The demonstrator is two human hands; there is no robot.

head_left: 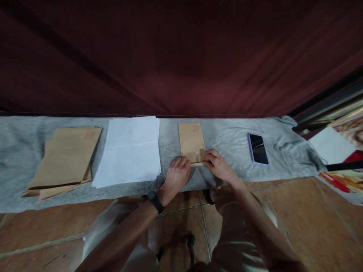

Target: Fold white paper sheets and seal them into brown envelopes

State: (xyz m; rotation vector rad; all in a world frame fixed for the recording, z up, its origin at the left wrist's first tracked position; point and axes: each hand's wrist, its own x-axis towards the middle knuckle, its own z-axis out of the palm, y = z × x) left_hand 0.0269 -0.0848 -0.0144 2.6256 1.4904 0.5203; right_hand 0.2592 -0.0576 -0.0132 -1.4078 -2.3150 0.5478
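A brown paper envelope (192, 139) lies flat on the grey cloth in front of me, a small reddish print near its far right corner. Its near edge shows a narrow folded strip. My left hand (178, 172) grips the left end of that strip, fingers curled. At the right end, my right hand (217, 164) pinches the same strip between thumb and fingers. Left of the envelope is a stack of white paper sheets (132, 151), and farther left a pile of brown envelopes (66, 156).
A phone with a purple case (258, 149) lies on the grey cloth (229, 139) to the right. Behind the cloth hangs a dark red curtain (181, 68). White card (331, 145) and printed items stand at the far right. Tiled floor (300, 204) shows below.
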